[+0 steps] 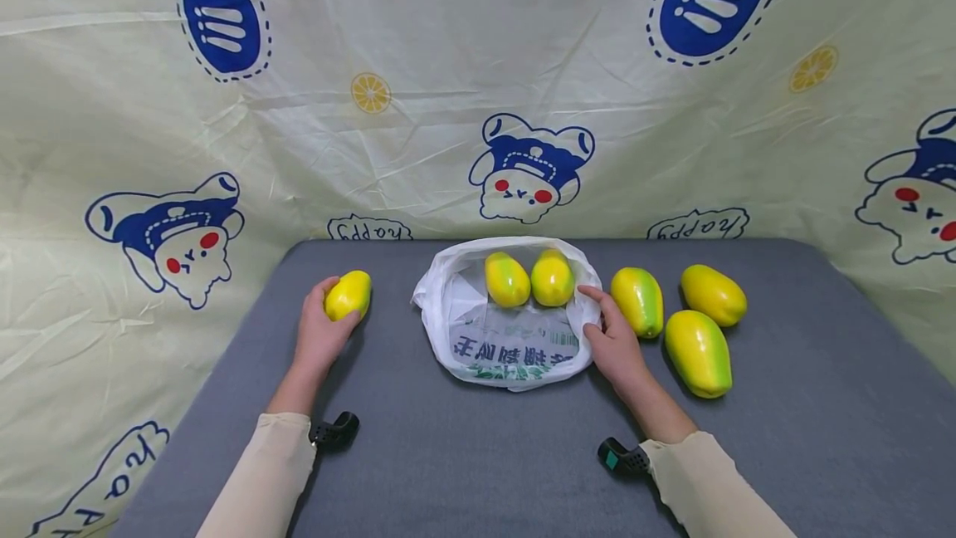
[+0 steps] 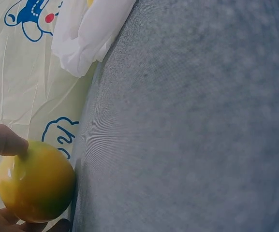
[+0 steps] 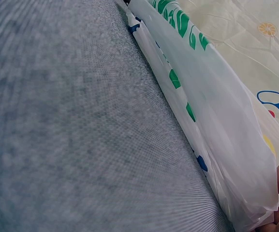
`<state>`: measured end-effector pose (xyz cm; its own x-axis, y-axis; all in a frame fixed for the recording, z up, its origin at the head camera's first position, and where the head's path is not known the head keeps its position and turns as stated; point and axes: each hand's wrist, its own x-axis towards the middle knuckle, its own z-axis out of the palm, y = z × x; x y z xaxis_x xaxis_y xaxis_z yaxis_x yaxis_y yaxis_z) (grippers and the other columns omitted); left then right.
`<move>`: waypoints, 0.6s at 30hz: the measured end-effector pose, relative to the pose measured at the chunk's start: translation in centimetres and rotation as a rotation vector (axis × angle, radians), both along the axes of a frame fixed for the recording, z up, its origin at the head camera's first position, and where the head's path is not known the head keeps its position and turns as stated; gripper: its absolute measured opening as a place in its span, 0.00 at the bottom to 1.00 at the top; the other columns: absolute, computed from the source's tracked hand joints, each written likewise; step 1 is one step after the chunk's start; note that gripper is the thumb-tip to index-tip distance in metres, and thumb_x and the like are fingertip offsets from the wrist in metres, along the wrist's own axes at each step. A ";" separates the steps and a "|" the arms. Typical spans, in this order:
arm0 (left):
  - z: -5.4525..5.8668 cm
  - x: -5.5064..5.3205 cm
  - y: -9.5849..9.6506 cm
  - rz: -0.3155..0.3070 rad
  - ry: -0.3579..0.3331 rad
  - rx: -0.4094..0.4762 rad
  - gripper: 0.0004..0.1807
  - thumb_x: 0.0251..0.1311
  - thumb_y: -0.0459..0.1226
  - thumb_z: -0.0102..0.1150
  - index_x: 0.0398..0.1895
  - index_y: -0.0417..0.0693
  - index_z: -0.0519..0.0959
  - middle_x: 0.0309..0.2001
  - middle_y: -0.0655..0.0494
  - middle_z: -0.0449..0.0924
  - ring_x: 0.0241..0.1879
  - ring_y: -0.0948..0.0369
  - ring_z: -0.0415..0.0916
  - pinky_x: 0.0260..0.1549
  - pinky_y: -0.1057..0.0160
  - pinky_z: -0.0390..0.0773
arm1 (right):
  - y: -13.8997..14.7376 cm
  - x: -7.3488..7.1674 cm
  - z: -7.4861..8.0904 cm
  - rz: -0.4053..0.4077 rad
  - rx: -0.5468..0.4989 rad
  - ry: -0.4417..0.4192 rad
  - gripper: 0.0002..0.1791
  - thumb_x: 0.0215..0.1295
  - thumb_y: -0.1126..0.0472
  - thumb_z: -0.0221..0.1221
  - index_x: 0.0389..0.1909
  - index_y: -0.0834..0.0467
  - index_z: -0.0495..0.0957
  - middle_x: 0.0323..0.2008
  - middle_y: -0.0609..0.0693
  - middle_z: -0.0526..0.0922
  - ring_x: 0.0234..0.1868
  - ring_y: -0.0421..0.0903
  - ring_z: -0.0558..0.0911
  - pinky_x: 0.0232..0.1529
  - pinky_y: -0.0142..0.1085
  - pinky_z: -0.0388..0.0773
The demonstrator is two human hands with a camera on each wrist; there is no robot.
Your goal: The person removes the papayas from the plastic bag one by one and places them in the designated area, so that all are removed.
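Note:
My left hand grips a yellow-green papaya at the left of the table, fingers behind it and thumb in front. In the left wrist view the rounded end of this papaya shows between thumb and fingers. At the middle lies a white plastic bag with its mouth wide, printed in dark and green. Two papayas, one on the left and one on the right, lie inside it. My right hand holds the bag's right rim; the right wrist view shows the fingers at the bag's edge.
Right of the bag lie three more papayas: one near my right hand, one farther back and one in front. The table is covered in grey cloth. A printed pale curtain hangs behind it.

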<state>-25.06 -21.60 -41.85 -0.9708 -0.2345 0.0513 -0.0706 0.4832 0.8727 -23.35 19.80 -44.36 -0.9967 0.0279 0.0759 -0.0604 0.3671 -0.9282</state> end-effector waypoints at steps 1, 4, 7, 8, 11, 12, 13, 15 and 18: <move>0.1 0.0 0.0 -0.002 -0.002 -0.003 0.39 0.62 0.34 0.58 0.77 0.46 0.56 0.73 0.40 0.57 0.66 0.44 0.60 0.63 0.41 0.64 | 0.0 0.0 0.0 -0.001 -0.001 -0.001 0.32 0.70 0.70 0.43 0.74 0.53 0.59 0.77 0.56 0.56 0.66 0.55 0.61 0.75 0.55 0.56; 0.1 0.1 0.0 -0.006 -0.002 -0.007 0.39 0.62 0.35 0.58 0.77 0.46 0.56 0.73 0.40 0.57 0.65 0.44 0.60 0.64 0.42 0.64 | 0.0 0.0 0.0 -0.002 -0.002 -0.007 0.32 0.70 0.70 0.43 0.75 0.52 0.59 0.77 0.56 0.56 0.67 0.55 0.61 0.75 0.55 0.56; 0.2 0.1 0.0 -0.006 -0.001 -0.011 0.39 0.63 0.36 0.58 0.77 0.47 0.55 0.73 0.40 0.56 0.65 0.44 0.60 0.63 0.42 0.64 | 0.0 0.0 0.2 -0.003 -0.002 -0.013 0.32 0.70 0.70 0.43 0.75 0.52 0.59 0.78 0.55 0.55 0.67 0.55 0.60 0.76 0.56 0.55; 0.2 0.1 0.0 -0.006 0.002 -0.014 0.39 0.63 0.36 0.59 0.77 0.47 0.55 0.73 0.40 0.56 0.65 0.44 0.60 0.63 0.42 0.64 | 0.0 0.1 0.2 -0.003 -0.001 -0.014 0.32 0.70 0.70 0.43 0.75 0.52 0.59 0.78 0.55 0.55 0.67 0.55 0.60 0.76 0.56 0.55; 0.3 0.0 0.0 0.002 0.008 -0.023 0.40 0.62 0.38 0.60 0.76 0.48 0.56 0.73 0.40 0.56 0.64 0.44 0.61 0.62 0.43 0.65 | 0.0 0.1 0.2 0.000 0.000 -0.013 0.32 0.70 0.70 0.43 0.75 0.52 0.59 0.78 0.55 0.55 0.67 0.55 0.60 0.75 0.56 0.55; 0.3 0.0 0.1 0.004 0.014 -0.031 0.40 0.62 0.38 0.60 0.76 0.48 0.56 0.73 0.40 0.56 0.64 0.44 0.61 0.61 0.43 0.65 | 0.0 0.1 0.2 0.000 0.002 -0.012 0.32 0.70 0.70 0.43 0.75 0.52 0.59 0.78 0.56 0.55 0.67 0.55 0.60 0.75 0.56 0.55; 0.4 0.1 0.1 0.007 0.021 -0.035 0.40 0.62 0.38 0.60 0.76 0.48 0.56 0.73 0.40 0.56 0.64 0.44 0.61 0.61 0.43 0.66 | 0.0 0.1 0.2 0.002 0.003 -0.010 0.32 0.70 0.70 0.43 0.75 0.52 0.59 0.78 0.56 0.55 0.67 0.55 0.60 0.75 0.56 0.55; 0.6 0.1 0.3 0.017 0.037 -0.043 0.40 0.61 0.39 0.61 0.76 0.49 0.57 0.73 0.41 0.55 0.65 0.45 0.62 0.61 0.44 0.66 | 0.0 0.1 0.2 0.003 0.003 -0.008 0.32 0.70 0.70 0.43 0.75 0.52 0.59 0.78 0.56 0.55 0.68 0.55 0.60 0.76 0.56 0.55; 1.0 0.2 0.5 0.020 0.070 -0.064 0.39 0.61 0.39 0.61 0.76 0.49 0.58 0.75 0.43 0.54 0.67 0.45 0.62 0.62 0.43 0.66 | 0.1 0.1 0.1 0.002 0.006 -0.007 0.32 0.70 0.70 0.43 0.75 0.52 0.59 0.78 0.55 0.55 0.68 0.55 0.60 0.76 0.57 0.54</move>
